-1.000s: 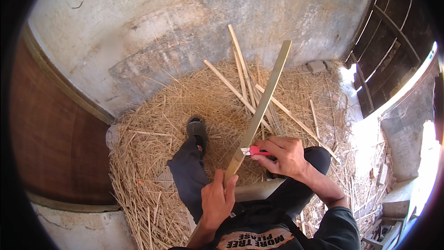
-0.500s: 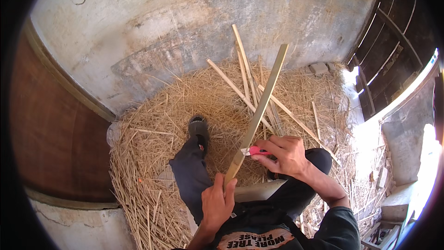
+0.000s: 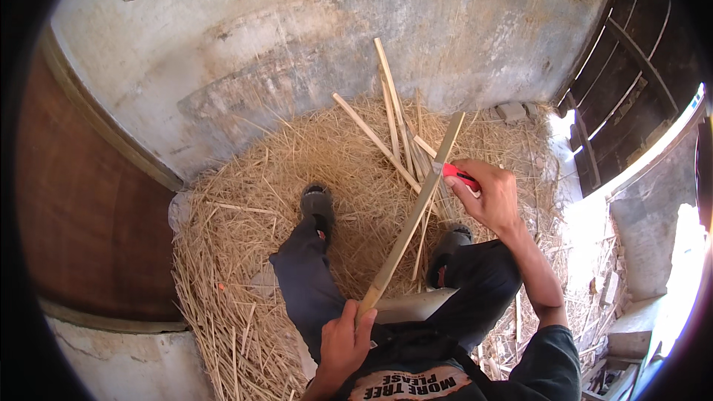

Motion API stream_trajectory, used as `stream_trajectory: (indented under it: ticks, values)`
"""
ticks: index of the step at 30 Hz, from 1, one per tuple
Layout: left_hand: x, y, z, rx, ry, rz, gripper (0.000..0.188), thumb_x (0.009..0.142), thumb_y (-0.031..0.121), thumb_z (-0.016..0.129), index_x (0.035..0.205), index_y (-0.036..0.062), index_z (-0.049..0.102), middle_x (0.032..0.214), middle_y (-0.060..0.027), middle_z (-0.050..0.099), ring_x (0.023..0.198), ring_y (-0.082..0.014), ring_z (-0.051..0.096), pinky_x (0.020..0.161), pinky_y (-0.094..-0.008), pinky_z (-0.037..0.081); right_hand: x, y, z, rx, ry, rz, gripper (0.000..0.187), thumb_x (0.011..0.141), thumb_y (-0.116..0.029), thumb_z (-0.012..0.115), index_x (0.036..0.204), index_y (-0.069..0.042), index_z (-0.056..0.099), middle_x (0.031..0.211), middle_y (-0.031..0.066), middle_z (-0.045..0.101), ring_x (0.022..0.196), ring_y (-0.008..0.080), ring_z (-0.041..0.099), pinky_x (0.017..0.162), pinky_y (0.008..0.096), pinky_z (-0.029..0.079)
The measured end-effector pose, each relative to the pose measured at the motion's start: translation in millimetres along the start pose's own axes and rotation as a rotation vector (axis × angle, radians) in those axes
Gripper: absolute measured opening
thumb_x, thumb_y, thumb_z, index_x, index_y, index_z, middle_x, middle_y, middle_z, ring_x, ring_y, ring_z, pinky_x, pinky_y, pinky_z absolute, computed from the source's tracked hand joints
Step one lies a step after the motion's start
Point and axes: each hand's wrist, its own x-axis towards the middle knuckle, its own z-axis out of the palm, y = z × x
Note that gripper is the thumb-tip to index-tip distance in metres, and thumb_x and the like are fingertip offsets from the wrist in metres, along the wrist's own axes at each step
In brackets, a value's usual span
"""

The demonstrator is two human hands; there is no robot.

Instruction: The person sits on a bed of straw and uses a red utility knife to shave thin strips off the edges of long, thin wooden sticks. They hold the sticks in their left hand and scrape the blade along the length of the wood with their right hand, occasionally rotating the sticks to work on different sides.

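A long, flat greenish strip (image 3: pixel 407 236), which looks like split bamboo, slants from my lap up toward the wall. Its near end is gripped by my left hand (image 3: pixel 344 341), fingers wrapped round it. My right hand (image 3: pixel 490 191) is closed on a red utility knife (image 3: pixel 460 176) with black parts. The knife's blade lies against the strip, not far below its far end. Beyond the strip, several pale split strips (image 3: pixel 379 141) lie crossed on the shavings, some leaning at the wall.
Straw-like shavings (image 3: pixel 223 252) cover the ground around my shoes (image 3: pixel 318 204). A stained plaster wall (image 3: pixel 297 37) rises ahead. At left is a brown wooden panel (image 3: pixel 96 200); dark slatted boards (image 3: pixel 631 67) stand at right. A small block (image 3: pixel 511 111) sits by the wall.
My right hand with the knife has moved up along the strip, away from my left hand. The strip's far end has dropped lower in view. My left hand keeps its grip.
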Motion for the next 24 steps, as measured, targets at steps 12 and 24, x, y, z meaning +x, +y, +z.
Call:
stream_trajectory:
  ticks: [12, 24]
  values:
    - [-20, -45, -4, -0.032, -0.014, -0.087, 0.038, 0.117, 0.032, 0.056, 0.098, -0.0009, 0.059, 0.064, -0.0142, 0.057, 0.054, -0.0336, 0.062, 0.054, -0.0436, 0.045, 89, 194, -12, -0.393, -0.028, 0.445, 0.048, 0.110, -0.056, 0.060, 0.123, -0.014, 0.082, 0.098, 0.0143, 0.083, 0.094, 0.0335, 0.081, 0.083, 0.0471, 0.063]
    - [35, -17, -28, -0.622, -0.138, -0.277, 0.057, 0.123, 0.043, 0.030, 0.116, -0.0018, 0.065, 0.071, 0.0009, 0.045, 0.052, -0.0114, 0.053, 0.048, -0.0294, 0.047, 46, 183, 14, -0.243, -0.408, 0.393, 0.041, 0.109, -0.044, 0.063, 0.129, -0.009, 0.073, 0.099, 0.0167, 0.078, 0.092, 0.0366, 0.075, 0.084, 0.0508, 0.057]
